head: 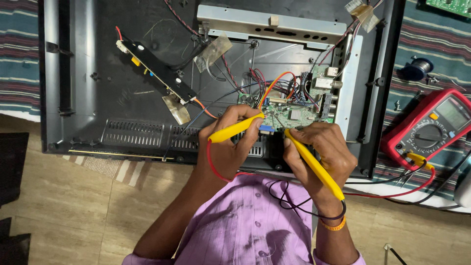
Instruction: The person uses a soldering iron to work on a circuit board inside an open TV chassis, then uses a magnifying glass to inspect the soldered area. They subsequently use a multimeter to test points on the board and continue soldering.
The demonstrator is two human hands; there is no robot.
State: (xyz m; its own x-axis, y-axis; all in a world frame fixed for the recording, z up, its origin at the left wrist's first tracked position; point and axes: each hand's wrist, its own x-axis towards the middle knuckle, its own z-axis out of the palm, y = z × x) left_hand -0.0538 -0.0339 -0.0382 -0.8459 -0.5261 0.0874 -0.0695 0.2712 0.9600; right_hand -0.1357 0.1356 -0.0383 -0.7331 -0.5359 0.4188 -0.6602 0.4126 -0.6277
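Left hand point(228, 142) and right hand point(319, 149) are each gripping a yellow probe point(235, 128), tips on the green circuit board point(294, 115); a slipping tip risks bridging neighbouring contacts.

left hand point(226, 147) and right hand point(321, 152) both apparently pinched shut, side by side.

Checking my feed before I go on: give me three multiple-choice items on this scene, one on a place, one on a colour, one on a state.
1. Where is the multimeter?
A. on the person's right
B. on the person's left
C. on the green board

2. What colour are both probe handles?
A. blue
B. yellow
C. white

3. What does the left hand do?
A. rests empty
B. grips a probe
C. turns the dial

A: it lies on the striped cloth.
B: left probe and right probe match.
B: fingers wrap it; the right hand likewise.
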